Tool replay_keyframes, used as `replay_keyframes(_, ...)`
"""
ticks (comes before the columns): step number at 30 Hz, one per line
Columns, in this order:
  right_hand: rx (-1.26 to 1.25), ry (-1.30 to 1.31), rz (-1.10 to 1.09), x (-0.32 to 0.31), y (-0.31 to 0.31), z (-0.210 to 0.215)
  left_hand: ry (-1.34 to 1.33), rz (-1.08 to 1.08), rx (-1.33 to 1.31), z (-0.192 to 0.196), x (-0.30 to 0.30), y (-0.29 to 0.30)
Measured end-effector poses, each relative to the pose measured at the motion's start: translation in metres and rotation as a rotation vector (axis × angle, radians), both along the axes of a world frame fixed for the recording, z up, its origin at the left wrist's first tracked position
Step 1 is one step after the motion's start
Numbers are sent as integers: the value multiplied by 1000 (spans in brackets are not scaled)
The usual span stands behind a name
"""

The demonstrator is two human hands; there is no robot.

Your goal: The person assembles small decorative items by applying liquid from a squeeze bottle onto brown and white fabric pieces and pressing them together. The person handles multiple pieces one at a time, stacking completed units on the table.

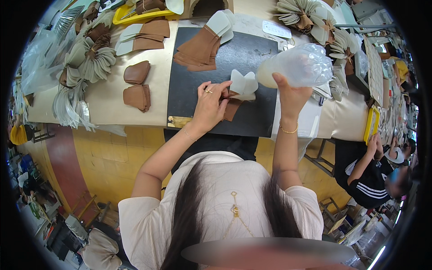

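My left hand (210,101) is closed on small brown-and-white leather-like pieces (244,84), with thumb and fingers at their left edge. Their pale rounded ends fan out upward, and a brown part (232,110) hangs below. In my right hand (293,92) is a clear plastic bottle (299,65), tipped on its side. Its base is to the right and its narrower end is to the left, close to the pieces. Whether anything comes out of it, I cannot tell. Under both lies a black work board (189,90).
A fanned stack of brown-and-white pieces (202,47) lies on the board's far part. Left of the board are brown piles (136,98) and another stack (146,35). Tied bundles (96,60) stand far left, others (299,13) far right. A person (369,175) sits at the right.
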State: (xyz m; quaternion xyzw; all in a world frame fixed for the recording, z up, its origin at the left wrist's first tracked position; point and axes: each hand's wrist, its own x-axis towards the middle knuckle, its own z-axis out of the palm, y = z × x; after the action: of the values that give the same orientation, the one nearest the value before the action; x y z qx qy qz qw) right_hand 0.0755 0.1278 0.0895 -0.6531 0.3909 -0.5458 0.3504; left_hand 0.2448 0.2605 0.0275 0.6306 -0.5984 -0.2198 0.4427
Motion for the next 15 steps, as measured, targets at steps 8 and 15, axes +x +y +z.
replay_keyframes(8, 30, 35, 77, 1, 22, -10, -103, -36, -137, -3, 2, -1)
replay_keyframes(15, -61, -102, -67, -8, 8, -10, -75, -73, -170, -2, 1, -2)
